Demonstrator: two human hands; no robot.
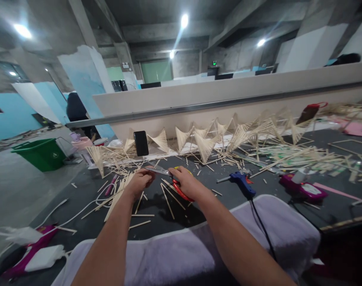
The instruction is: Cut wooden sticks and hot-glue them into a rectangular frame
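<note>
My right hand (pixel 185 182) is closed round the red handles of a pair of scissors (pixel 180 191), whose metal blades point left towards my other hand. My left hand (pixel 141 182) has its fingers pinched together close to the blade tips; what they hold is too small to make out. Below and between the hands, several loose wooden sticks (pixel 168 200) lie on the dark table (pixel 169 226). A bundle of pale sticks (pixel 118 196) lies beside my left wrist. To the right rests a blue hot glue gun (pixel 242 183) with its black cord trailing towards me.
Twisted stick models (pixel 205 145) line the back of the table against a low partition (pixel 199 93). A black phone (pixel 141 143) stands upright ahead. Purple power strips (pixel 303 188) lie at both sides. A lilac cloth (pixel 169 258) covers the near edge. A green bin (pixel 39 155) stands left.
</note>
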